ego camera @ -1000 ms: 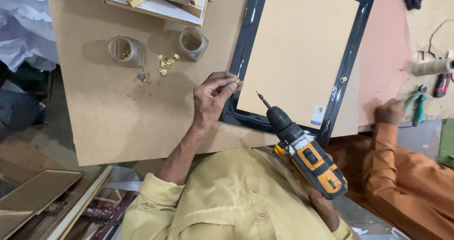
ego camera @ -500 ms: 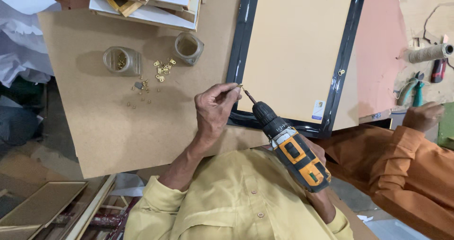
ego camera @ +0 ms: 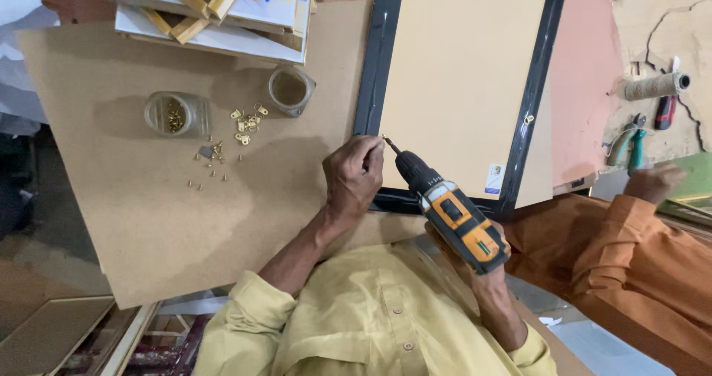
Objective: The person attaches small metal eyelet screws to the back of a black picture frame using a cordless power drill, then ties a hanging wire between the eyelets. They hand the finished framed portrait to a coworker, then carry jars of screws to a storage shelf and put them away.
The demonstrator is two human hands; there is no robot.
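Brown board worktop (cluttered) — cracked surface

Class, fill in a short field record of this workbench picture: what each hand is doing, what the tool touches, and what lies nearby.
Left hand: pinches a small brass piece at the drill tip, on the frame's left edge
Right hand: grips the orange cordless drill
Work piece: black picture frame with tan backing board
Nearby: two glass jars, loose brass hangers and screws
Co-worker: orange sleeve to one side

head view, steeply down, close
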